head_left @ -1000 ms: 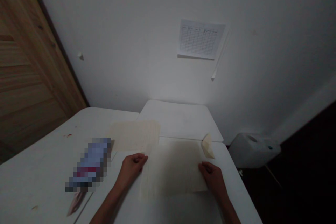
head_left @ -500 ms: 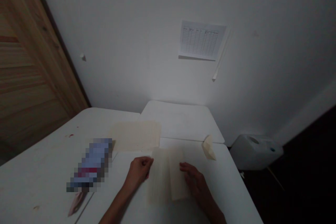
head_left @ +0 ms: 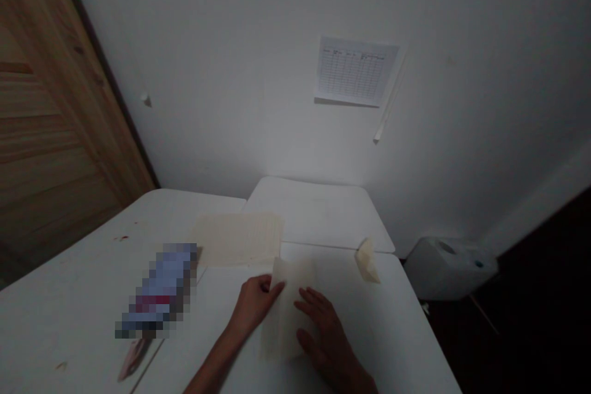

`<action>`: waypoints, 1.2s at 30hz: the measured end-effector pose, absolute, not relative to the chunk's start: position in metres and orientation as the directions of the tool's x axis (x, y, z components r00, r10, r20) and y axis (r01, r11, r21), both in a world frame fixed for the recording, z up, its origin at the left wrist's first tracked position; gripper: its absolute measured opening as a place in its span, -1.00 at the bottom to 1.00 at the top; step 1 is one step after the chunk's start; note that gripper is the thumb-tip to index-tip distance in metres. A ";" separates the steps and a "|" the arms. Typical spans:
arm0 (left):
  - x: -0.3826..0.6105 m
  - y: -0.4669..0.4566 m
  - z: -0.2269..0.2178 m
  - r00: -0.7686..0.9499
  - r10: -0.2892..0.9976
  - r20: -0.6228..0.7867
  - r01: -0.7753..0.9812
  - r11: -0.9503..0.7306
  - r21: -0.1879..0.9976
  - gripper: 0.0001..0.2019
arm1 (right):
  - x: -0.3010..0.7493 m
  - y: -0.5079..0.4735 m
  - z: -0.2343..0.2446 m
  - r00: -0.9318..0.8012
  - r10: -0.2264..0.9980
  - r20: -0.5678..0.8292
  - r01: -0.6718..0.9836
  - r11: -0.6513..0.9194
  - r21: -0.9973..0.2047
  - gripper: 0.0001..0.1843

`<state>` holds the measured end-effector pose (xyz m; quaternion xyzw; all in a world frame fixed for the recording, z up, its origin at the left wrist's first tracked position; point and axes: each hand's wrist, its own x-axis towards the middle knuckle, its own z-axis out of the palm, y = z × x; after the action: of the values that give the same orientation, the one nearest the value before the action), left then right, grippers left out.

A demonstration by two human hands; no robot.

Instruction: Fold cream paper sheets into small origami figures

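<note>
A thin cream paper sheet (head_left: 287, 326), partly folded over lengthwise, lies on the white table in front of me. My left hand (head_left: 255, 300) pinches its left side near the upper part, thumb and finger closed on the edge. Over the right side of the sheet, my right hand (head_left: 325, 329) is open with its fingers apart, the fingertips at the paper; whether they press on it I cannot tell. Behind my left hand lies a flat stack of similar cream sheets (head_left: 237, 239).
A small folded cream paper piece (head_left: 368, 260) sits near the right table edge. At left is a blurred-out bluish object (head_left: 161, 286) with a pinkish end. The white table (head_left: 78, 283) meets a wall bearing a printed sheet (head_left: 355, 72). A whitish plastic container (head_left: 450, 268) stands on the floor.
The left edge of the sheet has been lifted and folded inward to the right, with my left hand moving along. My right hand has shifted left, its fingers spreading over the paper.
</note>
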<state>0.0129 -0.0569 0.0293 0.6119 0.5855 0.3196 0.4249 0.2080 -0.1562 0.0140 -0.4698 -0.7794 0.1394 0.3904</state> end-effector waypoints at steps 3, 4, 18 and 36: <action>0.016 -0.057 0.025 0.148 0.988 -0.046 0.435 -0.023 0.900 -0.60 | 0.205 -0.158 0.015 -0.236 0.841 0.487 0.638 0.513 -0.574 -0.46; 0.017 -0.057 0.023 0.158 0.987 -0.040 0.426 -0.032 0.904 -0.61 | 0.204 -0.159 0.016 -0.233 0.843 0.485 0.643 0.508 -0.574 -0.46; 0.028 -0.084 0.039 0.378 0.923 -0.066 0.021 0.063 0.998 -0.60 | 0.221 -0.123 0.018 0.307 0.952 0.010 -0.018 0.016 -1.000 -0.21; 0.041 -0.088 0.064 0.080 0.994 -0.081 0.155 0.068 0.986 -0.46 | 0.236 -0.121 0.048 0.136 0.987 -0.091 -0.069 -0.083 -0.994 -0.56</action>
<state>0.0412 -0.0877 0.0637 0.5385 0.5332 0.4193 0.4998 0.2356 -0.1210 0.0480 -0.5389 -0.4257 0.5009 0.5268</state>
